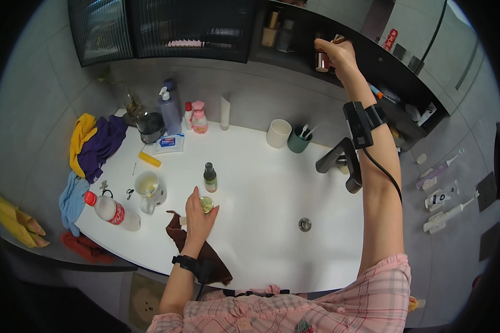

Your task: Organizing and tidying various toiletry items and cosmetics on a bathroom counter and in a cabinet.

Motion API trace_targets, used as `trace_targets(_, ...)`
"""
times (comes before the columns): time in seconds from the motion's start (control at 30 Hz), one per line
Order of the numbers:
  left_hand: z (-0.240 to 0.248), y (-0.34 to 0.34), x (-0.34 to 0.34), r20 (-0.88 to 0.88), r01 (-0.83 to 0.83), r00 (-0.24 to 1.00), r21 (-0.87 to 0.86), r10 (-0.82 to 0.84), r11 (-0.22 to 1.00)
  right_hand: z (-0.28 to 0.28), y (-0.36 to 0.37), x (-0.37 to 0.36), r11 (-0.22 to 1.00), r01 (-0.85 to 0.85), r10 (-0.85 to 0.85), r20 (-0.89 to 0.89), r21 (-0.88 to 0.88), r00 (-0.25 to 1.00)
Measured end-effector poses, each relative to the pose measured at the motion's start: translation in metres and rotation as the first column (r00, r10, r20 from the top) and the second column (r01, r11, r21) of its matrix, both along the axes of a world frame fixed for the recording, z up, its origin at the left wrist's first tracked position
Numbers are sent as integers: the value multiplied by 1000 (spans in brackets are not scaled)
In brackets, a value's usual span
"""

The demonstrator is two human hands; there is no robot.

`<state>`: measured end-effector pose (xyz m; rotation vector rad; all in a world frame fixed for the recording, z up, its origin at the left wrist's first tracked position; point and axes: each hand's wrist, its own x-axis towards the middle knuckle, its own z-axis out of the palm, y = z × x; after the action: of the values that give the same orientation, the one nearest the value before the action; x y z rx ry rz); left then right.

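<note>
Head view: at one o'clock the right hand (pixel 340 54) grips a coppery cylinder (pixel 321 62); between seven and eight, the left hand (pixel 199 222) holds a round jar (pixel 206 205). Just past it stands a green bottle (pixel 210 180), brown cloth (pixel 212 262) lies beneath the hand, a mug (pixel 158 194) near nine, the faucet (pixel 351 162) at three. White counter (pixel 250 144) meets grey walls (pixel 244 94)

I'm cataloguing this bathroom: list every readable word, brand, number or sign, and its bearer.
Wording and brands withheld; places only.
Red-capped bottle: white lettering, red label.
Flat packet: white lettering, blue patch.
Wall-mounted white tube: too small to read.
Small green bottle: too small to read.
Brown container in the right hand: no legible print.
</note>
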<state>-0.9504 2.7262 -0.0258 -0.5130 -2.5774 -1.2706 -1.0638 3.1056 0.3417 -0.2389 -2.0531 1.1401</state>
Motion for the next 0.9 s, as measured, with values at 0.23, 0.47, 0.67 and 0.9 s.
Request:
trace_targets(0.23,-3,1,0,-66,-1,998,-11,1,1000,-11,1,-13,976,216,-216,-133,-18,967)
trace_targets(0.47,-9,-3,0,-132,-21,991,-18,18,1000,-19,-3,-15,957,64,-129,-217,-282,968)
trace_targets(0.67,-1,-2,-1,-12,-13,1000,4,13,1000,-46,-102,105,757,-500,494,-131,-422,859)
trace_targets(0.9,-4,2,-3,-29,-7,1000,-22,6,1000,-267,-159,73,742,-309,519,218,-594,826)
